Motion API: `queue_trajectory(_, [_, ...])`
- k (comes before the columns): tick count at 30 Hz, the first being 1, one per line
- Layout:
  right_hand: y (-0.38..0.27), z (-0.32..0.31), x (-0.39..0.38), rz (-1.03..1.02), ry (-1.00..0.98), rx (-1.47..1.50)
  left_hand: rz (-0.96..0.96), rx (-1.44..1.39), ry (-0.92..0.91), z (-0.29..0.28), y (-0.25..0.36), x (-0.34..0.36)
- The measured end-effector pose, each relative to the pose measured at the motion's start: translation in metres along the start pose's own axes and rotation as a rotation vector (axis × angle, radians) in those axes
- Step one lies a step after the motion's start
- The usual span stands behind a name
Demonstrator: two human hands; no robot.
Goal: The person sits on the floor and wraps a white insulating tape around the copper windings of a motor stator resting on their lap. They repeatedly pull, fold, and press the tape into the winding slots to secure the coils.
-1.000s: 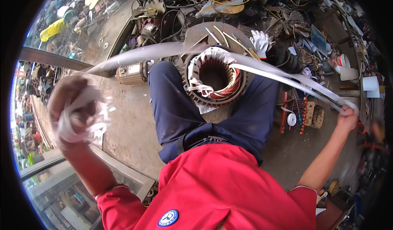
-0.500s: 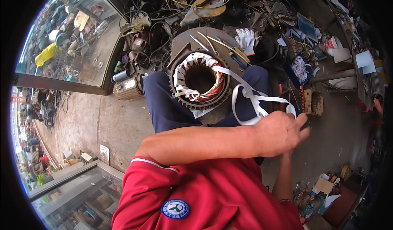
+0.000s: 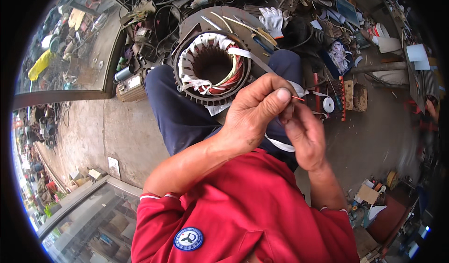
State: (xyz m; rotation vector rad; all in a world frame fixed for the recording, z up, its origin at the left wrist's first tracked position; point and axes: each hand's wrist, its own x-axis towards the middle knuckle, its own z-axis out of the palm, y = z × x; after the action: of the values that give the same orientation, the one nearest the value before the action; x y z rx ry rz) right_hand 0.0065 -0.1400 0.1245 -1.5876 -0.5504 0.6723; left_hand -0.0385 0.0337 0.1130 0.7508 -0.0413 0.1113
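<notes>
White tape [image 3: 189,61] laces the far and left sides of the motor stator [image 3: 210,69], beyond and left of the grip; red wires [image 3: 239,69] on its right are not yet covered. The left hand [image 3: 258,108] pinches a thin red strand [image 3: 298,98]; I cannot tell the right hand's [image 3: 306,139] hold.

stator [image 3: 204,57]: between knees [image 3: 286,62] | glove [image 3: 272,22]: beyond stator, rightward | tape roll [image 3: 329,105]: right of knees

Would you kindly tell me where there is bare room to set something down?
Bare floor lies between the left trouser leg, the small motor and the lower-left glass panel, and another patch right of the right hand, below the brown block. It is crowded above the wound stator, with tools, a glove and heaped clutter.
</notes>
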Motion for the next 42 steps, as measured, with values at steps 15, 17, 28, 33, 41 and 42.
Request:
queue_trajectory(15, [0.010, 0.042, 0.008, -0.168, 0.281, -0.206, -0.069, 0.202, 0.218, -0.055, 0.019, -0.065])
queue_trajectory(17, [0.016, 0.045, 0.008, -0.237, 0.261, -0.267, -0.121, 0.335, 0.281, -0.059, 0.023, -0.071])
queue_trajectory(28, [-0.002, 0.030, 0.020, 0.138, -0.213, -0.282, 0.373, 1.229, 0.033, -0.095, 0.041, -0.096])
queue_trajectory(33, [-0.019, 0.031, 0.026, -0.034, -0.412, -0.416, 0.383, 1.242, -0.041, -0.108, 0.046, -0.095])
queue_trajectory(41, [-0.040, 0.043, 0.038, -0.507, -0.331, -0.925, 0.412, 1.253, 0.137, -0.111, 0.044, -0.086])
queue_trajectory(42, [-0.041, 0.040, 0.041, -0.559, -0.247, -0.985, 0.414, 1.226, 0.178, -0.111, 0.044, -0.086])
